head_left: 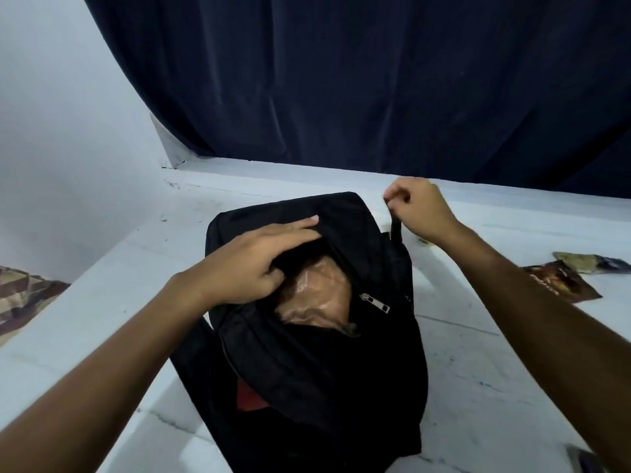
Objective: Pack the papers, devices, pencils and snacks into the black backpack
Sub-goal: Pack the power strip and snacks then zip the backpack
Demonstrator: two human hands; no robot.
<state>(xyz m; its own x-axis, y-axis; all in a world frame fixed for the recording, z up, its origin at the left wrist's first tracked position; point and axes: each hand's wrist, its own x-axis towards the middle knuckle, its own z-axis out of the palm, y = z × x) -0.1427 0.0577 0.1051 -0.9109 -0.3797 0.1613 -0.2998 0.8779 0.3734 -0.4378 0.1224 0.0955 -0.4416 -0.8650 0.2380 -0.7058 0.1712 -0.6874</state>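
Observation:
The black backpack (pixel 317 367) lies on the white surface (pixel 478 370) with its top compartment unzipped. A brown shiny snack packet (pixel 316 298) shows inside the opening, beside a metal zipper pull (pixel 375 303). My left hand (pixel 252 261) lies on the far-left rim of the opening, fingers straight over the fabric and thumb hooked at the edge. My right hand (pixel 418 209) pinches the backpack's black top strap (pixel 396 230) and lifts it. Two more snack packets lie to the right, a brown one (pixel 563 279) and a greenish one (pixel 587 262).
A dark blue curtain (pixel 375 80) hangs behind the surface, and a white wall (pixel 51 148) rises on the left. A patterned cloth (pixel 20 291) lies at the left edge. A dark object (pixel 585 459) sits at the bottom right corner.

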